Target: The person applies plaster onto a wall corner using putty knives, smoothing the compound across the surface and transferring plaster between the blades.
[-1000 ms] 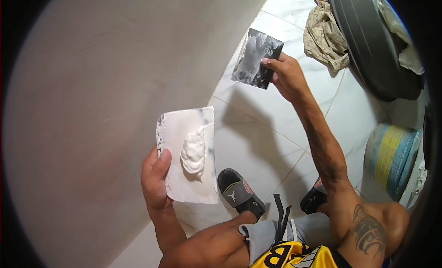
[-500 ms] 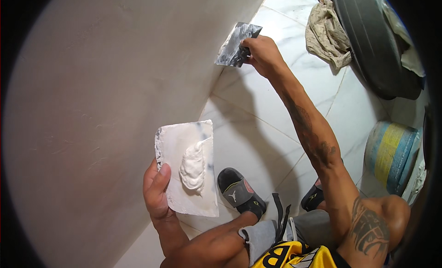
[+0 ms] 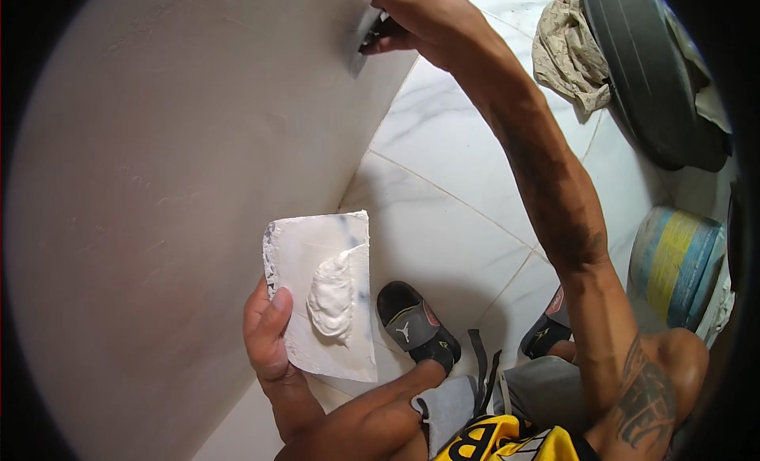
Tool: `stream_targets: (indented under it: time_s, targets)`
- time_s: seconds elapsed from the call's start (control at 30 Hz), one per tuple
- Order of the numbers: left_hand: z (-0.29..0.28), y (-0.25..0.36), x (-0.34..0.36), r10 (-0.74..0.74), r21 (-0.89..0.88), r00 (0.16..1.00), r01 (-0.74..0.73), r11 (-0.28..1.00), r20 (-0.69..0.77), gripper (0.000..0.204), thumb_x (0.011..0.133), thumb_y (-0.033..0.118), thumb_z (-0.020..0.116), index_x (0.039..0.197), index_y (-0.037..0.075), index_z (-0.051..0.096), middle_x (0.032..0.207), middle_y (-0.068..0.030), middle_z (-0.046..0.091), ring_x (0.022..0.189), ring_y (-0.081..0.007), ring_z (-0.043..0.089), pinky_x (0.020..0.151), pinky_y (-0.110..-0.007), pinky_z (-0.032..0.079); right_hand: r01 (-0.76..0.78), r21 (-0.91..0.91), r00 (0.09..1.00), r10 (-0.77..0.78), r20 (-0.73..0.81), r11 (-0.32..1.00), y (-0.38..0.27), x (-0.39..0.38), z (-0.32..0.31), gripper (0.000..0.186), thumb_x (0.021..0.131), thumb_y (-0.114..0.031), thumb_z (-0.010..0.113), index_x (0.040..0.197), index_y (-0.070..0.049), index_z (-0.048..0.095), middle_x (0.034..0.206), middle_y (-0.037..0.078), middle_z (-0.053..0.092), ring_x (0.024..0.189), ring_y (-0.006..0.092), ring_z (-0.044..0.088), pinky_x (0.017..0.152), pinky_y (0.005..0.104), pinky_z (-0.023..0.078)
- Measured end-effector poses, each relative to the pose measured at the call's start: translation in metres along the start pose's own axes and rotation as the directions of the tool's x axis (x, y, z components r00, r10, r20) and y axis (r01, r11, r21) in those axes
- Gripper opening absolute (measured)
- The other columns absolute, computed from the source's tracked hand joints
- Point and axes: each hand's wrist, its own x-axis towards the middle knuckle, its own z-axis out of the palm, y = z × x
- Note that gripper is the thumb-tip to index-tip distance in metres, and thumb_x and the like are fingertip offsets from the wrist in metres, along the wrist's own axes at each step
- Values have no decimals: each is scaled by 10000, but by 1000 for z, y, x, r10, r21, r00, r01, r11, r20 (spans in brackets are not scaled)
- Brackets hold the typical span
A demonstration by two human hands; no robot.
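Note:
My left hand [image 3: 269, 330] is closed around the left edge of a flat white board [image 3: 317, 231], thumb on top. A mound of white wall putty [image 3: 331, 299] sits on the board, and dried putty crusts its left edge. At the top, my right hand [image 3: 416, 25] grips a putty knife [image 3: 360, 45], a wide blade with a dark handle. The blade is blurred and seen nearly edge-on, against or very close to the grey wall [image 3: 158, 184]. Faint ridges and scratches show on the wall's surface.
White marbled tiles [image 3: 443, 168] cover the floor beside the wall. A large dark tub [image 3: 641, 73] with a beige patterned cloth [image 3: 566, 57] over its side stands at the upper right. Below it is a blue and yellow bucket [image 3: 673, 263]. My sandalled foot [image 3: 416, 322] rests near the board.
My right hand has moved up and left with the putty knife, from the wall's lower edge onto the wall. The blade has turned from face-on to nearly edge-on. The board has barely shifted.

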Motion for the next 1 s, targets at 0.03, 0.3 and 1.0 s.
stream_targets:
  time_s: [0.03,0.3,1.0]
  targets:
    - [1,0,0,16,-1,1000,-16,1000,2,508,927,224,503,1288,-123,423,1177,-196,594,1012,-242,623,909,-343,479,-31,-23,998,32,50,999,-11,-6,5,295,875,-38,471,1007,207,569,947,303,618,864,354,647,832,424,561]
    - [6,4,-3,34,7,999,-34,999,33,577,882,223,563,1313,-132,415,1213,-190,580,1085,-244,583,991,-340,412,53,-350,999,-47,26,935,-46,-55,0,250,850,-81,478,696,84,587,672,192,605,464,166,521,343,280,372]
    - [3,3,4,59,-6,998,-59,998,31,528,910,211,532,1304,-124,422,1203,-187,582,1069,-237,590,974,-335,424,-105,150,983,125,-133,983,122,-13,-28,135,809,-83,474,727,21,503,762,36,482,650,150,506,778,458,557]
